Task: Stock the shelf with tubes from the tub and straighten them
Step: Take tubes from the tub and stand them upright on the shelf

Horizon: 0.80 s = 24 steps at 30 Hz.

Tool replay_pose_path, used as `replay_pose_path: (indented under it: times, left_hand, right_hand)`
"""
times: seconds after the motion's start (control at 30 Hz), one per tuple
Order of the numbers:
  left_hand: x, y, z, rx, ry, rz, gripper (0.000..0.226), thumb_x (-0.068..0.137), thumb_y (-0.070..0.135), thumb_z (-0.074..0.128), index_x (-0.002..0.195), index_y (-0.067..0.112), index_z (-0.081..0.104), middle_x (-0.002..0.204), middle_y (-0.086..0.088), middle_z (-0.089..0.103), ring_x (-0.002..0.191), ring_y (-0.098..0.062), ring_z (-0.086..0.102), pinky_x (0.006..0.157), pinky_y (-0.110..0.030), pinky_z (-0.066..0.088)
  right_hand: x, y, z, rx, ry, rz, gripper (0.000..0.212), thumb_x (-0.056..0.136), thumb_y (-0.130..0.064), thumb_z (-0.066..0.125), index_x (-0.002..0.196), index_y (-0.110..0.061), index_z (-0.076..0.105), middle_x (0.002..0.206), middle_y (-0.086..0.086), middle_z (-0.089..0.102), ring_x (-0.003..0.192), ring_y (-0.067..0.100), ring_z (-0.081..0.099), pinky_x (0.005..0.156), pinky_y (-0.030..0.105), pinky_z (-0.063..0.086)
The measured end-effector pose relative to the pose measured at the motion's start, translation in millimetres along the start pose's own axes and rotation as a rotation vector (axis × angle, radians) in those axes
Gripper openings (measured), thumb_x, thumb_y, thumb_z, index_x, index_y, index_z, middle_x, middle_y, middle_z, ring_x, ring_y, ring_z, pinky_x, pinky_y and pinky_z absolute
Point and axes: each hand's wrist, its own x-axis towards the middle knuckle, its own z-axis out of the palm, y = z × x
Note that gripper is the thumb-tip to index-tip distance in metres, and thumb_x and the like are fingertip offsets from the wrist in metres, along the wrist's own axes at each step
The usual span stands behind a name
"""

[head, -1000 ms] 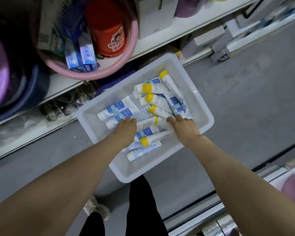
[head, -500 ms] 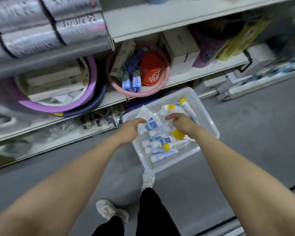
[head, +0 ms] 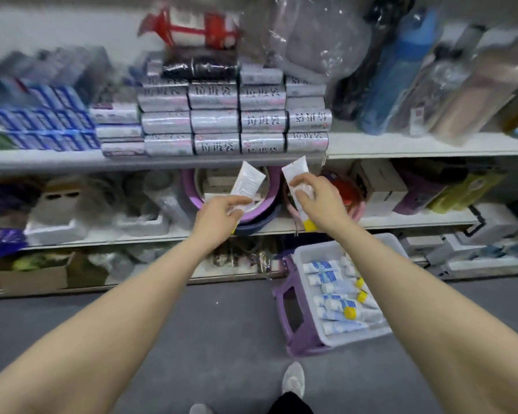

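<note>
Left hand (head: 219,218) grips a tube (head: 247,184), cap hidden; right hand (head: 320,201) grips another tube (head: 296,177); upper shelves (head: 401,144) blurred.

The one camera is sitting on the person's head, looking forward and down along both outstretched arms. It is facing the stocked shelves (head: 401,146) close ahead, taking in the grey floor (head: 192,324) and a shoe (head: 293,380) at the bottom edge.
</note>
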Motion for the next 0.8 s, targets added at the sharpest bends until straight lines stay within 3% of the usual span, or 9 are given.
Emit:
replay_pose_path:
  times: [0.13,0.27,0.37,0.47,0.63,0.8]
  left_hand:
    - [-11.6,-11.5,-73.8,0.029,0.175,0.047,0.037,0.085,0.015,0.058,0.11,0.04,0.068,0.118,-0.001,0.066,0.11,-0.022,0.058,0.093,-0.033,0.045]
    - [-23.8,-16.9,-146.6,0.046,0.292,0.112,0.041,0.083,0.015,0.058,0.113,0.043,0.054,0.112,0.002,0.065,0.103,-0.024,0.059,0.084,-0.036,0.046]
    - [-33.6,-15.1,-198.1,0.044,0.4,0.145,0.04,0.085,0.014,0.061,0.114,0.039,0.05,0.093,0.003,0.061,0.085,-0.023,0.058,0.072,-0.033,0.041]
    - [-38.7,-12.5,-248.6,0.049,0.512,0.171,0.038,0.086,0.016,0.063,0.115,0.037,0.051,0.1,0.01,0.059,0.084,-0.019,0.057,0.079,-0.035,0.047]
    - [-34.9,-6.4,-320.9,0.031,0.682,0.213,0.037,0.085,0.019,0.064,0.114,0.04,0.052,0.107,0.011,0.064,0.085,-0.02,0.062,0.082,-0.042,0.053]
    - [-12.8,-1.2,-381.3,0.043,0.835,0.246,0.04,0.085,0.02,0.066,0.113,0.043,0.051,0.105,0.014,0.064,0.084,-0.021,0.065,0.078,-0.046,0.055]
  right_hand:
    - [16.3,-81.6,10.7,0.006,0.023,-0.182,0.031,0.09,-0.021,0.041,0.112,-0.037,0.056,0.107,0.004,0.057,0.102,0.022,0.051,0.08,0.029,0.034]
    - [30.9,-160.7,15.4,0.011,0.062,-0.362,0.029,0.094,-0.017,0.043,0.115,-0.031,0.058,0.101,0.005,0.05,0.097,0.017,0.046,0.074,0.025,0.027]
    - [43.1,-217.7,13.2,0.005,0.105,-0.486,0.027,0.093,-0.018,0.047,0.112,-0.032,0.06,0.101,0.003,0.051,0.096,0.019,0.051,0.081,0.033,0.038]
    - [57.2,-271.7,7.3,0.007,0.156,-0.603,0.025,0.089,-0.018,0.052,0.108,-0.03,0.064,0.098,0.002,0.054,0.094,0.022,0.054,0.084,0.037,0.044]
    - [87.4,-353.4,-9.9,0.054,0.202,-0.753,0.023,0.09,-0.02,0.057,0.108,-0.03,0.066,0.096,-0.007,0.054,0.084,0.007,0.048,0.075,0.024,0.034]
    - [132.2,-421.7,-24.4,0.138,0.26,-0.844,0.026,0.087,-0.025,0.056,0.11,-0.03,0.066,0.108,0.001,0.063,0.099,0.016,0.058,0.09,0.034,0.046]
